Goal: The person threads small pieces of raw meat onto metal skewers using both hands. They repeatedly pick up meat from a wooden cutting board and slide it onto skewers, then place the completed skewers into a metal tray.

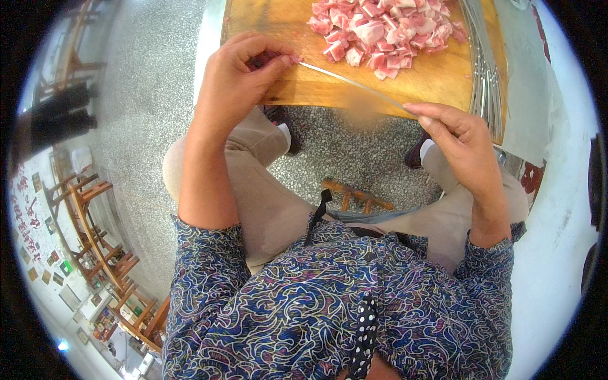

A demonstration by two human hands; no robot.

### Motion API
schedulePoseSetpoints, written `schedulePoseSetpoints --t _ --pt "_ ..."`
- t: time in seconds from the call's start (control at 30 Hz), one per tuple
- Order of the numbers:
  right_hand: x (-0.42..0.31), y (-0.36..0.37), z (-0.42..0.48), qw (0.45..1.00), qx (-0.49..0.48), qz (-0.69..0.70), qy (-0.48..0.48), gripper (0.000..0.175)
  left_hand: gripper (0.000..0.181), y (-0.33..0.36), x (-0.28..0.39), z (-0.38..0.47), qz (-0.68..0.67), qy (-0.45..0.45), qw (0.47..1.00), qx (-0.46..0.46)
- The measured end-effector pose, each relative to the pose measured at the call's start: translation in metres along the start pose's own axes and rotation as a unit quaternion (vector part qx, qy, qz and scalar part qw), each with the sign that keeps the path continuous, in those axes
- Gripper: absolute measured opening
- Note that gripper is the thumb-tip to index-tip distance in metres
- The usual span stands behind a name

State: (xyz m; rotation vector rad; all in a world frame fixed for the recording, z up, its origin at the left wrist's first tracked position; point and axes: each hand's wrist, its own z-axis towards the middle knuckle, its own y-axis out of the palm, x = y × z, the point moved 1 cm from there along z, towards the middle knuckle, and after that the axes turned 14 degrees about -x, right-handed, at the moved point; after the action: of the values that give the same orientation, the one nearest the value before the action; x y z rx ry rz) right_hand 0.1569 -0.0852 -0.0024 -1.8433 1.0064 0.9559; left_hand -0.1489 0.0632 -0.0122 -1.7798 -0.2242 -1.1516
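Observation:
My left hand [247, 76] pinches a small piece of meat at the far end of a thin metal skewer [351, 81]. Between thumb and index finger, my right hand [458, 142] grips the skewer's near end, by the front edge of a wooden board [294, 90]. The skewer slants down to the right across that edge. Beyond it lies a heap of raw, pale pink sliced meat [380, 33] on the board. A bundle of bare metal skewers [485, 80] rests along the board's right side.
The board sits on a pale tabletop [525, 104]. Below are a speckled floor [337, 142], my knees and a wooden stool part [358, 194]. Wooden furniture [90, 209] stands along the wall at the left. A white surface [546, 266] is at the right.

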Motion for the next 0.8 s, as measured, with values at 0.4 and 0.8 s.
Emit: schedulePoseSetpoints --t 0.4,0.8 --pt "0.001 0.010 0.010 0.999 0.008 0.021 -0.040 0.024 0.013 -0.002 0.006 0.000 0.017 -0.021 1.000 -0.008" --pt "-0.003 0.034 0.019 0.996 0.012 0.063 -0.065 0.025 0.015 0.000 0.004 0.000 0.056 -0.018 0.998 0.006"
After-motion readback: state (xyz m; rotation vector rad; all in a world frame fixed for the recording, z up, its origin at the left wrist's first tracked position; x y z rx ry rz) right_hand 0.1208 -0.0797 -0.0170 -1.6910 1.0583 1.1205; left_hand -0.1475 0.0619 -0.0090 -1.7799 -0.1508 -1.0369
